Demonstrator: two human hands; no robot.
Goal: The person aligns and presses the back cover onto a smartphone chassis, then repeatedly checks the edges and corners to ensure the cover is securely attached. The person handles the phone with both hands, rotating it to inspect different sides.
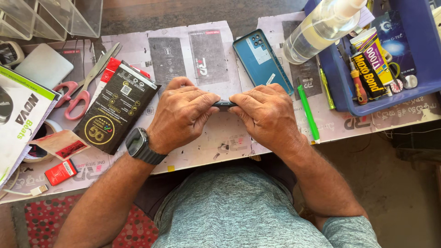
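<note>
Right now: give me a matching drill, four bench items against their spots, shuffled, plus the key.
1. red-handled metal scissors
2. teal phone back cover
3. thin green plastic stick
4. clear plastic spray bottle

A. propped on the blue tray's left rim
B. just right of the right hand
C. above the right hand, flat on the mat
D. left of the black retail packet, beyond the left hand

Pairs: 1-D, 2-C, 3-B, 4-A

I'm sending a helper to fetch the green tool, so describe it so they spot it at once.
Start at the blue tray at the table's far right corner. Just off its near left corner, beside the right hand, lies the green stick on the paper mat. It is bright green, plain and slim, unlike the yellowish screwdriver beside it.
</note>
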